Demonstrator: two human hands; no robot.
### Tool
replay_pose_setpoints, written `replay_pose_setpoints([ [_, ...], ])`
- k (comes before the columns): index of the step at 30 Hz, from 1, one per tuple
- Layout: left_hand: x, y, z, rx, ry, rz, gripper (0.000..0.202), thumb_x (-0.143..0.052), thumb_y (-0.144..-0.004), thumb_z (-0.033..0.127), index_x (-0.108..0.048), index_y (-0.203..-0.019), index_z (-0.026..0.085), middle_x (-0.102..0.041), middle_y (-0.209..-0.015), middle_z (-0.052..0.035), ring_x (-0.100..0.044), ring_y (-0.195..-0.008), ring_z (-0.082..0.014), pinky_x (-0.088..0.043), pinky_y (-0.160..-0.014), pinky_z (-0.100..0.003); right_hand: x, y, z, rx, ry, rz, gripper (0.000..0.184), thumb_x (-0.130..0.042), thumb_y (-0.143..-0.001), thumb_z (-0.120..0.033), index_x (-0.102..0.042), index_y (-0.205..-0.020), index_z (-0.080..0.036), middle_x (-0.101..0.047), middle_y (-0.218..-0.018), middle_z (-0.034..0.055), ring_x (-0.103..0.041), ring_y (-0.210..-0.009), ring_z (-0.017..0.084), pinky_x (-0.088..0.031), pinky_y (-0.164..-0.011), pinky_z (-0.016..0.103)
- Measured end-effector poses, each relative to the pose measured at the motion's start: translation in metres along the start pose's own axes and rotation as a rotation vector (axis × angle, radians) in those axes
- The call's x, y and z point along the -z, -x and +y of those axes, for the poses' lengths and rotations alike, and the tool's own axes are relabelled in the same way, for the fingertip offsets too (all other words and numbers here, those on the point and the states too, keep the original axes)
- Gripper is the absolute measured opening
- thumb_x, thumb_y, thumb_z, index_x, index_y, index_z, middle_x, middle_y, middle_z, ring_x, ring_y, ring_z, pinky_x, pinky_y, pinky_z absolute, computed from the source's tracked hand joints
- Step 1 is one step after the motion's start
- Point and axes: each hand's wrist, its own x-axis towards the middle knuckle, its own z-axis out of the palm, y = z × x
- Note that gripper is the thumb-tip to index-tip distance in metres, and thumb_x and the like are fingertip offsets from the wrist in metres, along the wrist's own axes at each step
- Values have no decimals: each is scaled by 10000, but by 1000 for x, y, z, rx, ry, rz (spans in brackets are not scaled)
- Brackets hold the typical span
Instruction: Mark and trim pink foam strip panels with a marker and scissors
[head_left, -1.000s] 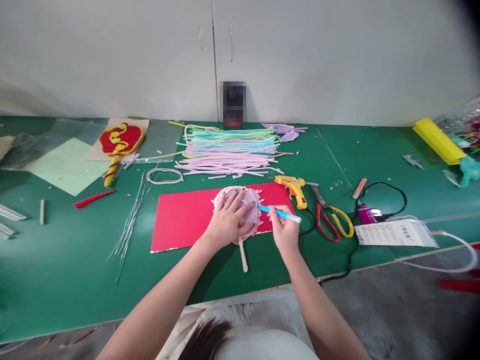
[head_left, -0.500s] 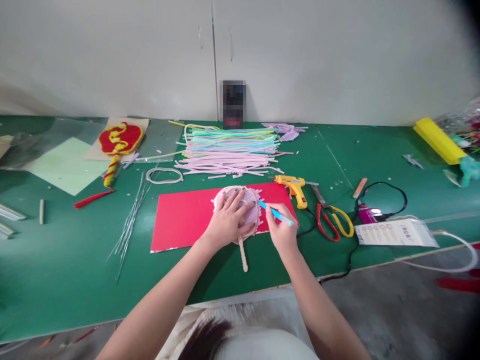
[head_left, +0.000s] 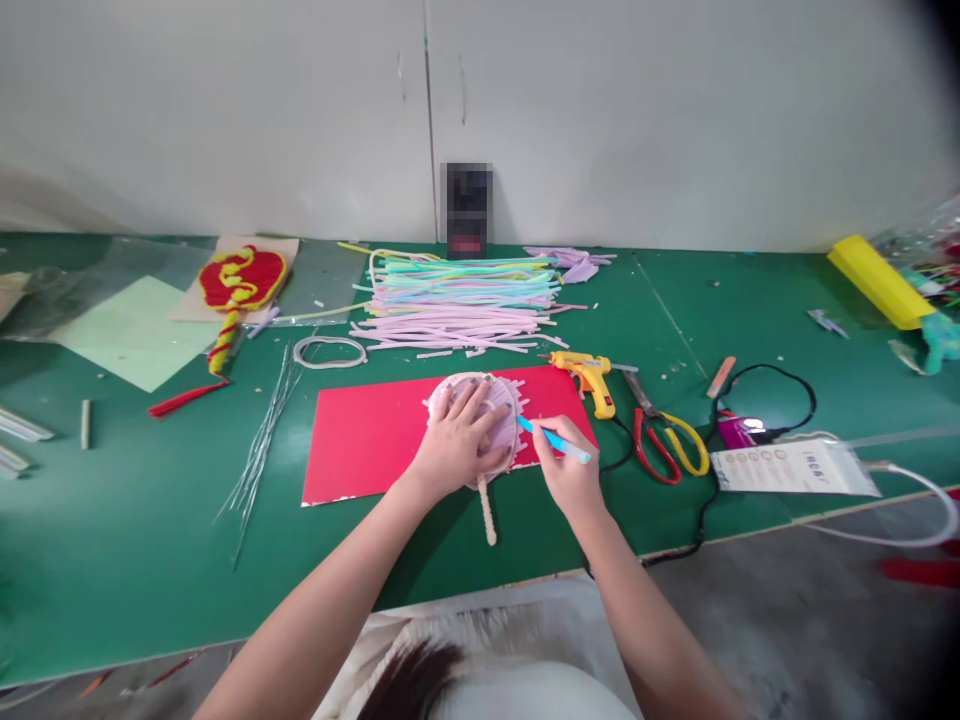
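My left hand (head_left: 459,440) lies flat with fingers spread on a round pink fan-shaped piece (head_left: 504,400), pressing it onto a red sheet (head_left: 367,435). The fan's pale stick handle (head_left: 487,510) points toward me below my palm. My right hand (head_left: 571,474) is closed round a blue pen (head_left: 555,438), whose tip touches the red sheet at the fan's right edge.
On the green table (head_left: 135,560): a pile of pastel straws (head_left: 465,300), a yellow glue gun (head_left: 589,378), red-and-yellow scissors (head_left: 667,440), a white ring (head_left: 328,350), thin wires (head_left: 262,440), a red-and-yellow fan (head_left: 240,280), a printed packet (head_left: 795,468), black cable (head_left: 780,385), and a yellow block (head_left: 874,282).
My right hand has shifted a little, sliding the pen tip up and then back down along the fan's right edge. My left hand has stayed pressed on the fan.
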Motion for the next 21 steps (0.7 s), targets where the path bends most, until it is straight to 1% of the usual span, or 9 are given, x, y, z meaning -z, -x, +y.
replay_pose_setpoints([
  [3, 0, 0, 0, -2, 6, 6, 511, -561, -863, 461, -560, -1321, 234, -364, -1537, -128, -288, -1427, -321, -155, -1159, -545, -1, 0, 0, -48, 11, 36, 173, -496, -937, -269, -654, -921, -201, -685, -820, 67, -673, -789, 206, -544, -724, 330],
  [6, 0, 0, 0, 3, 8, 3, 508, -557, -865, 464, -558, -1321, 239, -363, -1538, -124, -288, -1427, -318, -151, -1160, -545, -3, 0, 1, -31, 8, 43, 171, -491, -943, -268, -645, -940, -193, -687, -843, 78, -673, -806, 203, -540, -748, 326],
  [9, 1, 0, 1, 6, 9, -5, 508, -564, -862, 463, -564, -1313, 231, -366, -1535, -129, -291, -1425, -323, -151, -1161, -544, -4, 1, 1, -73, 4, 47, 165, -511, -934, -283, -633, -872, -190, -680, -768, 64, -665, -721, 195, -531, -676, 310],
  [12, 1, -1, 1, 2, 8, -5, 502, -559, -866, 459, -567, -1310, 226, -361, -1539, -128, -293, -1424, -324, -152, -1162, -541, -3, 3, 2, -121, -12, 66, 171, -500, -939, -291, -628, -889, -190, -688, -780, 61, -671, -719, 193, -531, -665, 304],
  [15, 1, -1, 1, 0, 3, 2, 500, -555, -869, 462, -570, -1309, 223, -359, -1539, -129, -290, -1425, -323, -149, -1162, -541, -3, 5, 0, -71, -18, 53, 165, -488, -944, -272, -626, -913, -186, -686, -822, 70, -675, -765, 191, -535, -701, 303],
  [19, 1, -1, 1, 3, 0, 2, 506, -563, -867, 462, -570, -1317, 229, -368, -1534, -132, -299, -1422, -325, -151, -1161, -541, -1, 10, -3, -49, 16, 28, 165, -497, -942, -260, -608, -840, -193, -650, -729, 46, -638, -668, 173, -516, -637, 292],
  [21, 0, -1, 1, 3, -1, 6, 509, -572, -863, 459, -570, -1319, 232, -364, -1536, -134, -301, -1420, -329, -150, -1161, -544, -1, 12, -4, -45, 29, 38, 167, -494, -945, -251, -602, -831, -197, -636, -701, 37, -618, -634, 167, -506, -613, 291],
])
